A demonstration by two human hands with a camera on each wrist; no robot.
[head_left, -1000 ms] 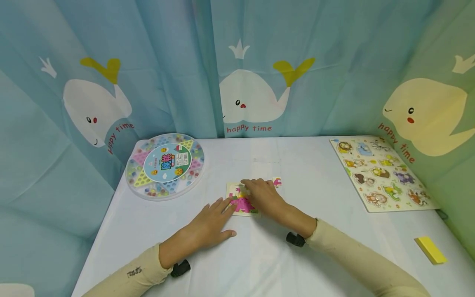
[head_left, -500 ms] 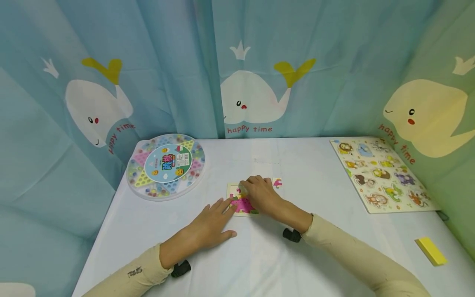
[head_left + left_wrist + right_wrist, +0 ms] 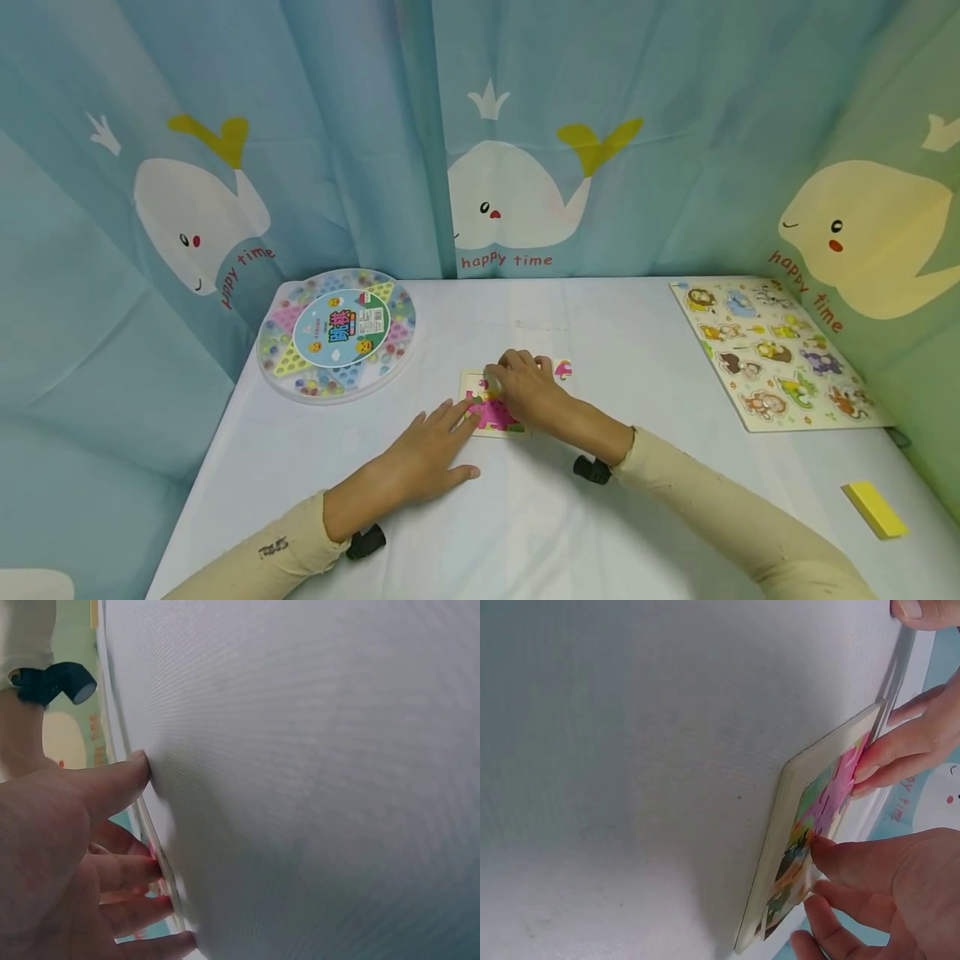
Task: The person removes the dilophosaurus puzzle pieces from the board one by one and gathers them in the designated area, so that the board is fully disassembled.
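Observation:
A small jigsaw puzzle point(image 3: 493, 414) in a pale frame, with a pink picture, lies flat on the white table. My left hand point(image 3: 423, 457) is spread palm down at its left side, its straight fingertips resting on the puzzle. Over the puzzle's right part, my right hand point(image 3: 534, 393) pinches a puzzle piece point(image 3: 808, 877) between thumb and fingers; most of that piece is hidden. In the right wrist view, the thumb point(image 3: 862, 862) touches the picture. Another puzzle piece point(image 3: 562, 368), white and pink, lies just beyond the right hand.
A round Chinese checkers set point(image 3: 337, 333) lies at the back left. On the right is an animal peg-puzzle board point(image 3: 772, 354), with a yellow block point(image 3: 875, 509) nearer the front. A blue whale-print curtain point(image 3: 360, 125) hangs behind the table point(image 3: 600, 325).
My right hand has shifted very slightly at the puzzle, and a pale piece edge now shows beside its fingertips. My left hand stays in place.

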